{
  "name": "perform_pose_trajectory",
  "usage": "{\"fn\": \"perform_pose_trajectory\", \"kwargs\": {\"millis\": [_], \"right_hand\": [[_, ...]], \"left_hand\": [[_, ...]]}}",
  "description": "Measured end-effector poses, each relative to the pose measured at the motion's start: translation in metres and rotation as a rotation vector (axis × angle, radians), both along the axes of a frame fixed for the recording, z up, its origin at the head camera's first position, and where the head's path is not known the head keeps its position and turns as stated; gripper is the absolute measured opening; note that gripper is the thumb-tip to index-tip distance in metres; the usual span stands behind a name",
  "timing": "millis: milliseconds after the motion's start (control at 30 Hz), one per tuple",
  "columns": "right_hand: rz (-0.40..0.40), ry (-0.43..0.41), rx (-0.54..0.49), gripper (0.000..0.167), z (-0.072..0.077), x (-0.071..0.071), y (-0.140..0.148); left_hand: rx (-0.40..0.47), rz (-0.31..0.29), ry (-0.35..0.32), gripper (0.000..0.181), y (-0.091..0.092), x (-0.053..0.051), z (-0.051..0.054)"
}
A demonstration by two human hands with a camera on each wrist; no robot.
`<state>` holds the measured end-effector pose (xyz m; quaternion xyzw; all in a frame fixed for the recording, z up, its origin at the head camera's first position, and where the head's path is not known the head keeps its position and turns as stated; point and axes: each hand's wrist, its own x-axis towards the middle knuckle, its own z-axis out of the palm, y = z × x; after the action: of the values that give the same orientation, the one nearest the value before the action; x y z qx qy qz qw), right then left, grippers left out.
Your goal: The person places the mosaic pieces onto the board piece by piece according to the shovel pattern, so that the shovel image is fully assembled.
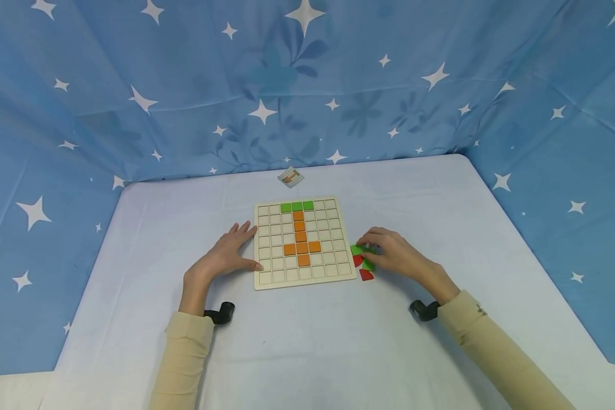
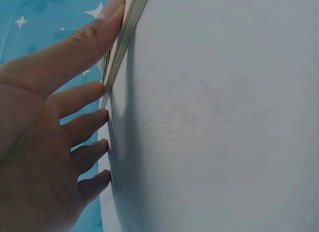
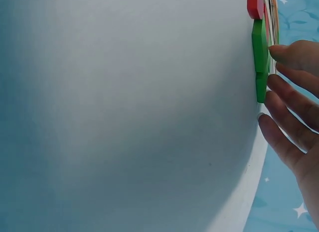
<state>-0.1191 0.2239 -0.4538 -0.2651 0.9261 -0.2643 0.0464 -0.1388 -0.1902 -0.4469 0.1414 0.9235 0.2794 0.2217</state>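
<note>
A square cream grid board [image 1: 277, 278] lies on the table, with orange tiles [image 1: 301, 247] forming a cross-like column and a row of green tiles [image 1: 297, 206] near its far edge. At the board's left side, my left hand [image 1: 225, 250] has its fingers spread, thumb and fingertips touching the rim. In the left wrist view the thumb [image 2: 75, 53] rests along the board's edge. Right of the board, my right hand [image 1: 397, 253] reaches over loose green pieces [image 1: 370, 265], its thumb and forefinger at one green piece [image 1: 357, 249]. The hand partly covers these pieces; a firm grip is not visible.
Two red rounded pieces [image 1: 366, 275] lie beside the green ones, close to the board's right edge. Behind the board is a small card [image 1: 290, 177] with a printed grid pattern. A blue star-patterned curtain [image 1: 266, 85] hangs beyond the white table [image 1: 307, 353].
</note>
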Motion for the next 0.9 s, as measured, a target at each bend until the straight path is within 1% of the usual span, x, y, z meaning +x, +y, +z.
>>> {"fn": "perform_pose_trajectory", "kwargs": {"millis": [133, 300, 600, 800, 900], "right_hand": [[0.003, 0.003, -0.006, 0.023, -0.0005, -0.0023, -0.0011], [0.000, -0.018, -0.006, 0.023, -0.0005, -0.0050, -0.0026], [-0.012, -0.053, 0.009, 0.033, -0.0010, -0.0068, -0.0062], [0.004, -0.064, 0.018, 0.032, -0.0030, -0.0091, -0.0078], [0.009, -0.064, 0.017, 0.031, -0.0028, -0.0095, -0.0083]], "left_hand": [[0.001, 0.003, 0.002, 0.106, -0.0003, -0.0004, -0.0003], [0.003, 0.003, 0.001, 0.106, -0.0003, -0.0006, -0.0010], [0.006, 0.000, 0.004, 0.106, -0.0003, -0.0009, -0.0021], [0.006, 0.010, -0.009, 0.107, -0.0007, -0.0003, -0.0020], [0.005, 0.010, -0.006, 0.107, -0.0009, -0.0004, -0.0018]]}}
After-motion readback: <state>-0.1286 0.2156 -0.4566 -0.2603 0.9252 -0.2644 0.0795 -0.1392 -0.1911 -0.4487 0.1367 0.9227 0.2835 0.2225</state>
